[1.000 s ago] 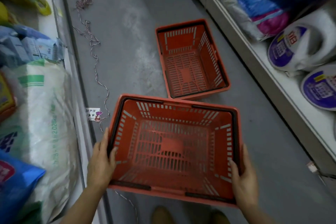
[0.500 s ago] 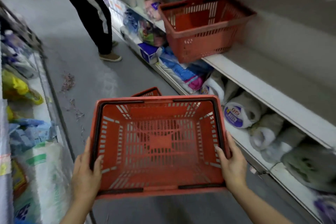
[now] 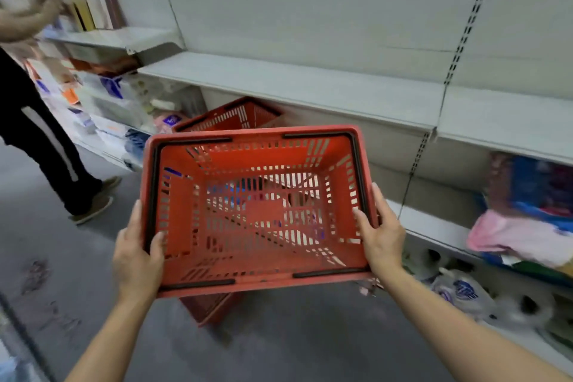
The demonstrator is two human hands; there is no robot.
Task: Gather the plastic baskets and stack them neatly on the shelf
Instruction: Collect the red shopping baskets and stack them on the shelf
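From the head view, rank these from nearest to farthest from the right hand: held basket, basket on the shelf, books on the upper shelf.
1. Held basket: gripped by right hand.
2. Basket on the shelf: beyond, up-left.
3. Books: far upper left.

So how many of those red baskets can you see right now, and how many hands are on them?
Red baskets: 3, namely the held basket, the basket on the shelf behind it, and the basket below, partly hidden.
Hands holding one: 2, the left hand and the right hand.
Total: 5.
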